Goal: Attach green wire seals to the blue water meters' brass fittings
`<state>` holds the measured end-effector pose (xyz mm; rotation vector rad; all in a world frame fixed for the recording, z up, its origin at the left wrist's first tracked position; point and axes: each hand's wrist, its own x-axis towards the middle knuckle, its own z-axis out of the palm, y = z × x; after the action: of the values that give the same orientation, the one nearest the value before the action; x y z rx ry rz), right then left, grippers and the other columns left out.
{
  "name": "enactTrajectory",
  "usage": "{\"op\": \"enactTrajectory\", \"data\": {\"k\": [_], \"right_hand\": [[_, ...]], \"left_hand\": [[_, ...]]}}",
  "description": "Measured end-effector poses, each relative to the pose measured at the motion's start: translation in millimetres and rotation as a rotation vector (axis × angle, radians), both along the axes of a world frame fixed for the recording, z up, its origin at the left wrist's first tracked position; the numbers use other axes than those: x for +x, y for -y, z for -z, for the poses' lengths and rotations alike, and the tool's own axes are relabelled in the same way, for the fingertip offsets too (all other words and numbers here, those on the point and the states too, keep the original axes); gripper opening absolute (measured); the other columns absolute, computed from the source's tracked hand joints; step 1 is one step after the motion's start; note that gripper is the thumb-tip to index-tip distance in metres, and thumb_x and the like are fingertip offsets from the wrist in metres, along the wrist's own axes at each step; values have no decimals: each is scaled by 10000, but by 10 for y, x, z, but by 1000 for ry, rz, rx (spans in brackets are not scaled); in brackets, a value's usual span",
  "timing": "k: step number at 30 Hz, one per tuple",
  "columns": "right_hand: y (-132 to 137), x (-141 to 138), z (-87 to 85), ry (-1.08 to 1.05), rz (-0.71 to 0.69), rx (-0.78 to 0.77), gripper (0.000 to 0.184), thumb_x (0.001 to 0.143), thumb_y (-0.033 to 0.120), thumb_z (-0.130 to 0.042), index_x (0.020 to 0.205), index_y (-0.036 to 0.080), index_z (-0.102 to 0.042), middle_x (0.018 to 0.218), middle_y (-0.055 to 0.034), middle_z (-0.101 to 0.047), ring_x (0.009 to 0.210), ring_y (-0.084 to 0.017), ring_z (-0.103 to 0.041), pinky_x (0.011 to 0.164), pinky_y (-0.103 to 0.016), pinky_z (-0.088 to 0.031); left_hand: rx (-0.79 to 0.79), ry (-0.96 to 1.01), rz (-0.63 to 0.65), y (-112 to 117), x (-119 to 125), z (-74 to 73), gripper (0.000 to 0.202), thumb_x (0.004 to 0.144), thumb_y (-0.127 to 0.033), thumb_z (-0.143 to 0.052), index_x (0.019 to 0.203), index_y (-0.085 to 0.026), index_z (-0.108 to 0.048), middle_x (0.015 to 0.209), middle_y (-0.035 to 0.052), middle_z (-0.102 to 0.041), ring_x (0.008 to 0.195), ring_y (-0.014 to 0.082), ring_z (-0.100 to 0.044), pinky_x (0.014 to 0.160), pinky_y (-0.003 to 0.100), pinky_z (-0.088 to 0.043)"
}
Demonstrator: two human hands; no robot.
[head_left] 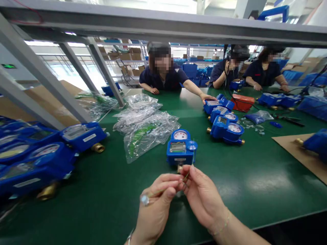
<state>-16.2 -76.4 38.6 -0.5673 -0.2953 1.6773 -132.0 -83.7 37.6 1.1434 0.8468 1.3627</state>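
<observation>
One thin wire (193,158) is pinched in the closed fingers of the left hand (154,204) and right hand (200,192); one clear seal (144,199) is carried at its left end. Beyond the hands one meter (176,157) is set, its long axis near to far, its brass end (180,169) pointed near. Its one white label (180,159) cannot be read. Farther right, at least three blue meters (220,128) are grouped on the surface (107,200), the farthest touched by a co-worker's hand (207,97).

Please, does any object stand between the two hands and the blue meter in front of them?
Nothing visible blocks the left hand or right hand from the blue meter; only the thin wire they hold runs toward it. Plastic bags lie to its left.
</observation>
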Motion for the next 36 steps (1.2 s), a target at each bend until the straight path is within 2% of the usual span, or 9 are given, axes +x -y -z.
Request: {"op": "enactTrajectory", "data": {"k": [4, 7, 8, 10, 12, 14, 17, 23, 36], "right_hand": [[36, 447, -19, 69, 148, 21, 137, 805, 325, -634, 841, 193, -628, 758, 6, -557, 622, -82, -494, 572, -200, -425], [36, 794, -15, 411, 252, 93, 172, 842, 342, -586, 953, 211, -602, 637, 47, -460, 501, -58, -368, 453, -172, -305], [29, 892, -7, 589, 273, 126, 201, 856, 346, -566, 1011, 219, -581, 623, 50, -449, 512, -68, -375, 466, -182, -308], [-1, 1041, 10, 970, 288, 200, 220, 873, 344, -534, 1061, 231, -541, 637, 44, -473, 574, -98, -433, 531, -213, -348], [-60, 1119, 23, 1342, 276, 322, 138, 878, 310, -517, 983, 227, -551, 690, 23, -522, 644, -128, -479, 599, -252, -373], [-146, 1135, 33, 1669, 256, 484, 83, 877, 254, -499, 867, 209, -568, 747, -7, -557, 714, -159, -497, 661, -287, -376], [-278, 1100, 49, 1989, 232, 660, 113, 870, 177, -474, 822, 193, -575, 778, -39, -561, 781, -192, -489, 716, -318, -371], [-401, 1038, 56, 2223, 179, 771, 138, 879, 145, -450, 822, 186, -569, 763, -44, -537, 758, -196, -463, 704, -319, -370], [-523, 974, 12, 2405, 77, 841, 173, 893, 146, -429, 770, 188, -544, 732, -43, -517, 726, -199, -457, 689, -322, -352]], "left_hand": [[287, -583, 305, -32, 38, 63, 232, 761, -145, -650, 914, -303, -724, 1018, 100, -672, 950, 252, -608, 849, 360, -494], [362, -696, 467, -142, 120, 108, 332, 827, -135, -535, 1066, -334, -652, 1182, 79, -607, 1075, 256, -554, 942, 402, -427], [306, -676, 444, -183, 165, 127, 337, 829, -144, -529, 1090, -327, -640, 1211, 74, -589, 1097, 251, -541, 967, 403, -406], [39, -531, 330, -253, 294, 175, 299, 813, -195, -566, 1094, -270, -634, 1153, 98, -616, 1004, 238, -591, 923, 389, -448], [-343, -256, 246, -297, 472, 241, 276, 807, -251, -586, 1078, -198, -595, 1007, 112, -648, 801, 205, -641, 787, 365, -520], [-619, 52, 207, -321, 677, 317, 263, 830, -255, -557, 1075, -167, -519, 921, 98, -638, 675, 166, -636, 694, 335, -535], [-699, 327, 125, -359, 934, 424, 255, 859, -206, -511, 1102, -183, -437, 916, 78, -609, 670, 137, -628, 701, 314, -521], [-621, 408, 39, -473, 988, 541, 192, 860, -156, -490, 1039, -208, -443, 898, 35, -575, 623, 93, -587, 652, 270, -505], [-579, 393, 89, -513, 887, 600, 163, 846, -227, -524, 1001, -192, -489, 909, 26, -570, 632, 85, -569, 645, 253, -489]]}}
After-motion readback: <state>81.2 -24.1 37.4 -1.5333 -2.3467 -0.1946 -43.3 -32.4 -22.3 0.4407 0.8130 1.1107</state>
